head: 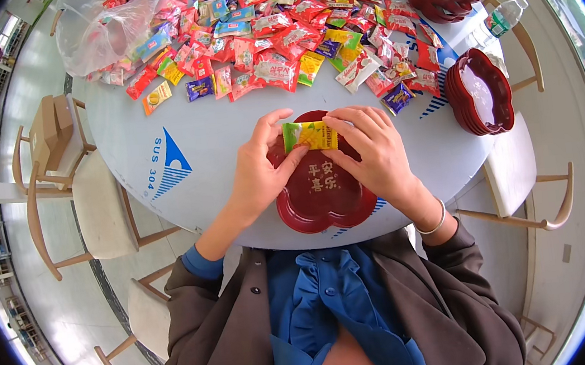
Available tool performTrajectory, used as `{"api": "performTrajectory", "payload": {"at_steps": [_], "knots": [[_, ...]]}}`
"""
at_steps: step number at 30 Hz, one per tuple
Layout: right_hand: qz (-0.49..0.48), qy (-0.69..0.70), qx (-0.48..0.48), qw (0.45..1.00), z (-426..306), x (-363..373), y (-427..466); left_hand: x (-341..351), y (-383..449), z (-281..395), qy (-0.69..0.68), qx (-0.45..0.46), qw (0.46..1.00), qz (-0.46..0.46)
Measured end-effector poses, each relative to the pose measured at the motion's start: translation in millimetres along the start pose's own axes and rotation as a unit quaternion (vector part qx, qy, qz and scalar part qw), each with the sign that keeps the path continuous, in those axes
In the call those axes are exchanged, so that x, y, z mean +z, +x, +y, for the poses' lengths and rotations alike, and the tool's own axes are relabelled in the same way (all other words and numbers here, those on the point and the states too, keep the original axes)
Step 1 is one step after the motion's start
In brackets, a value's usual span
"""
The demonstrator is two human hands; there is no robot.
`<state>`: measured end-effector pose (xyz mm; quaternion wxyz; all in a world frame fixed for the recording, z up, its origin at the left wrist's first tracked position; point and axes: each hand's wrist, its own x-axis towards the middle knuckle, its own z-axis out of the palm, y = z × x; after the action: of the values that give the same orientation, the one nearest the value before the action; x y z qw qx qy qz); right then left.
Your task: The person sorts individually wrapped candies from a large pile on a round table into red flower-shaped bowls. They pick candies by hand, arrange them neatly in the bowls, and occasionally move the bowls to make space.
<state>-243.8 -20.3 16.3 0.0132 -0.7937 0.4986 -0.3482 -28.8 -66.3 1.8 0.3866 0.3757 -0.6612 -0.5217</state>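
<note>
Between both my hands is a small yellow and green candy packet [310, 136] with a mango picture. My left hand [268, 158] pinches its green left end, and my right hand [372, 146] grips its right end. Directly beneath lies a dark red flower-shaped tray [326, 205] bearing pale characters; the hands and packet cover its upper part, and no candy shows in its visible part. Beyond the hands, a large heap of wrapped candies [274, 71] in red, pink, blue, yellow and purple spreads over the round table [213, 148].
A clear plastic bag [98, 42] covers the heap's left side. At right stand stacked dark red trays [503, 104], a taller stack [426, 2] holding packets, and a lying plastic bottle [506, 16]. Chairs [103, 204] surround the table; one at left bears a cardboard box [51, 131].
</note>
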Motion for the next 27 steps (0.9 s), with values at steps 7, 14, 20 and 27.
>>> {"api": "performTrajectory", "payload": {"at_steps": [7, 14, 20, 27], "knots": [[-0.054, 0.007, 0.032, 0.998, 10.6, 8.9, -9.8, -2.7, 2.0, -12.0, 0.367, 0.199, 0.909, -0.021], [-0.085, 0.011, 0.052, 0.995, 13.0, 13.3, -9.1, 2.1, 5.0, -12.6, 0.41, 0.162, 0.897, -0.028], [-0.086, -0.034, 0.075, 0.993, 12.6, 14.3, -12.1, 3.8, 5.8, -15.4, 0.423, 0.153, 0.892, -0.038], [-0.09, -0.033, 0.08, 0.992, 14.8, 11.9, -15.4, 8.1, 10.8, -16.9, 0.456, 0.173, 0.871, -0.054]]}}
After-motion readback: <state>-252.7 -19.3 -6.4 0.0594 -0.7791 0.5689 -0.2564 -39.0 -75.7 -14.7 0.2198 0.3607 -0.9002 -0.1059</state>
